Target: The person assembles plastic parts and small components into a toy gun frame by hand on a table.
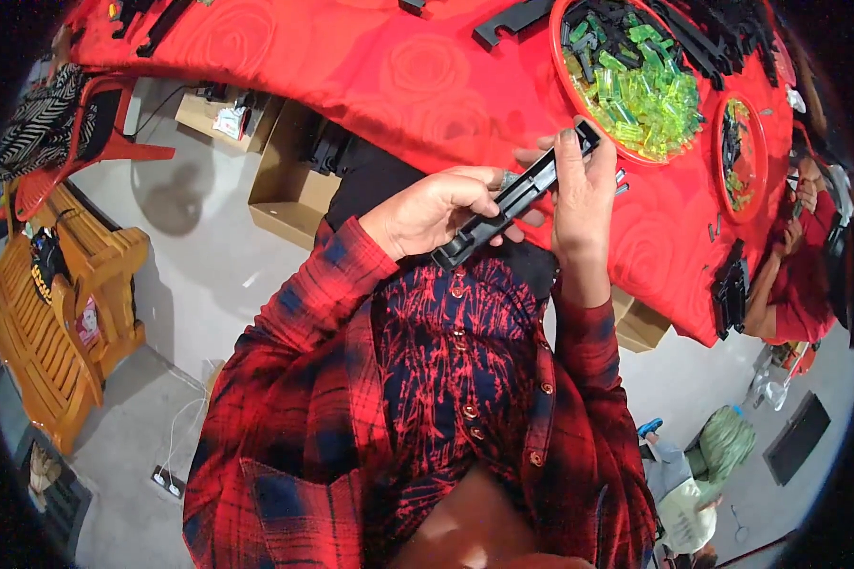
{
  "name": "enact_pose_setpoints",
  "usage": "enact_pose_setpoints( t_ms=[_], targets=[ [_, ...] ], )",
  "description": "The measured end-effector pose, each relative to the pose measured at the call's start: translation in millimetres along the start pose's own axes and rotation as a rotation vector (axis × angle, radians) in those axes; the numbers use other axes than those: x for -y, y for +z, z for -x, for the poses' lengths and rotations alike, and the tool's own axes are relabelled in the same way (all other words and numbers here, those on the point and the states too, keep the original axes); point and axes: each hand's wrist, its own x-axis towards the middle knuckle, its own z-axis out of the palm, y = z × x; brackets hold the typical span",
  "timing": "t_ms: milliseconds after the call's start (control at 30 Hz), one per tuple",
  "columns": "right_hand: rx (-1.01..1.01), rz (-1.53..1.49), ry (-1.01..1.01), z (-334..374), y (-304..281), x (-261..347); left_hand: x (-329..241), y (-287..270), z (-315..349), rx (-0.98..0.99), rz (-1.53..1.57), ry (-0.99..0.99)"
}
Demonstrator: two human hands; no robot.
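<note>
- Fingers of our left hand (434, 211) curl closed under the near, left end of a black grooved plastic strip (519, 192), the thumb pressed along its edge.
- Our right hand (584, 199) grips the strip's far, right end, thumb laid on top; how tightly its fingers close behind, we cannot tell.
- Between both hands, the strip slants above the near edge of the red tablecloth (503, 90). We would do best, we judge, to bear its weight from beneath and let the thumbs only steady it, so it neither twists nor slips.
- Farther off, right, a red-rimmed tray (569, 100) holds translucent yellow-green plastic pieces (640, 104).
</note>
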Motion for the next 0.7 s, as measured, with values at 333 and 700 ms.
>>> enact_pose_setpoints(
  t_ms=[333,700],
  targets=[
    [0.007,0.002,0.013,-3.8,1.2,-1.1,-0.5,0.1,1.4,0.062,0.096,0.003],
    [-0.012,0.275,-0.215,-18.4,-24.9,-5.5,-9.1,5.6,1.6,-0.66,-1.05,0.404]
  ],
)
